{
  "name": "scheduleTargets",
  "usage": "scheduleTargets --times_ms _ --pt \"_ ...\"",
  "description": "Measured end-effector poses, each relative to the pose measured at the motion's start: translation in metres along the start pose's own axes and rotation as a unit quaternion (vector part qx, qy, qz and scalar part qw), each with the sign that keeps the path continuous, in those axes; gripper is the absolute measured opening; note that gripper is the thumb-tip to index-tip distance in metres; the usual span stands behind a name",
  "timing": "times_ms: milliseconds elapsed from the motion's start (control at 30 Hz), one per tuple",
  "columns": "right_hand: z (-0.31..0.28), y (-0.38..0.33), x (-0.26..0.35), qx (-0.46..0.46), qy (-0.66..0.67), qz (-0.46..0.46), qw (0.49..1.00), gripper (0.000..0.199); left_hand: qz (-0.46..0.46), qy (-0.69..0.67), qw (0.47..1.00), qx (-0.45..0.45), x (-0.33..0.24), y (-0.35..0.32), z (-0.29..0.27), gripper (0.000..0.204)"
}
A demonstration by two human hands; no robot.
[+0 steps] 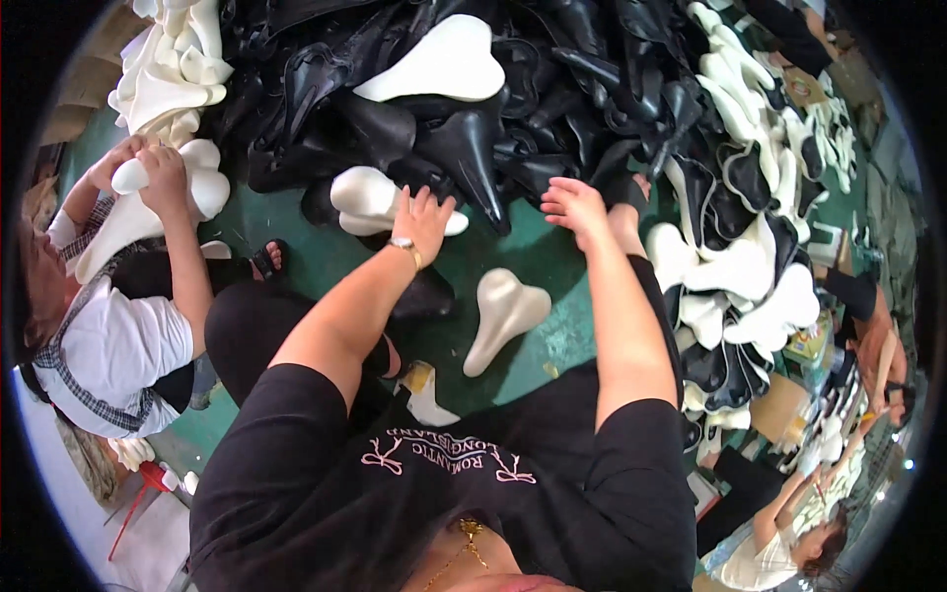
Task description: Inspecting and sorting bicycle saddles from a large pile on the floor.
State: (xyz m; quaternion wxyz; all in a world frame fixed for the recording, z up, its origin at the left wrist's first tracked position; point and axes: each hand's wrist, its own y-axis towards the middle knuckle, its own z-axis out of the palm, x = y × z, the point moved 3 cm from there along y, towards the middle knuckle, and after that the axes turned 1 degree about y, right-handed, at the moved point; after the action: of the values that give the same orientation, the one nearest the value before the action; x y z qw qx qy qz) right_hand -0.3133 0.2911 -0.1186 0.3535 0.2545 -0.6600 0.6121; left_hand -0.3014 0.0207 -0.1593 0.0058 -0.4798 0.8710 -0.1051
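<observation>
The person sits on the green floor (513, 261), both arms stretched forward toward a large heap of black bicycle saddle covers (473, 109). The left hand (426, 219), with a gold wristwatch (404, 247) on its wrist, rests on a white foam saddle pad (367, 197) lying at the near edge of the heap; its fingers are spread over the pad's rear part, touching it, and whether the grip has actually closed round the pad cannot be told. The right hand (574, 205) hovers just beside the heap's edge with fingers loosely curled and nothing visibly held in its grip. Between the two forearms a second white saddle pad (503, 314) lies alone on the floor, narrow nose toward the person. Another white pad (442, 61) sits on top of the black heap. To the right, a mixed pile of white pads and black covers (750, 266) runs along the floor. At the left, a co-worker in a white shirt (118, 345) holds a white pad (187, 183) with both hands, beneath a stack of cream pads (173, 64).
</observation>
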Motion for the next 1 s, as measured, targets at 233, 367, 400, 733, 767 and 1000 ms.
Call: scheduleTargets --times_ms 233,367,400,733,767,1000 --pt "0.091 0.107 -0.020 0.128 0.221 0.187 0.948 0.025 0.062 0.027 0.997 0.031 0.006 0.005 -0.013 0.047" --pt "0.118 0.085 -0.010 0.115 0.199 0.123 0.965 0.022 -0.038 -0.112 0.984 -0.133 0.033 0.004 -0.024 0.039" --pt "0.121 0.069 -0.005 0.144 0.185 0.087 0.968 0.022 -0.083 -0.158 0.974 -0.141 0.042 0.005 -0.027 0.038" --pt "0.014 -0.122 0.091 -0.050 -0.167 -0.346 0.922 0.033 -0.149 -0.576 0.745 -0.301 0.085 -0.039 -0.163 0.060" --pt "0.023 -0.155 0.104 -0.060 -0.211 -0.314 0.924 0.026 -0.153 -0.683 0.649 -0.298 0.098 -0.051 -0.161 0.058" --pt "0.004 -0.259 0.095 -0.162 -0.080 -0.518 0.836 0.031 -0.077 -0.961 0.200 -0.176 0.067 -0.103 -0.205 0.039"
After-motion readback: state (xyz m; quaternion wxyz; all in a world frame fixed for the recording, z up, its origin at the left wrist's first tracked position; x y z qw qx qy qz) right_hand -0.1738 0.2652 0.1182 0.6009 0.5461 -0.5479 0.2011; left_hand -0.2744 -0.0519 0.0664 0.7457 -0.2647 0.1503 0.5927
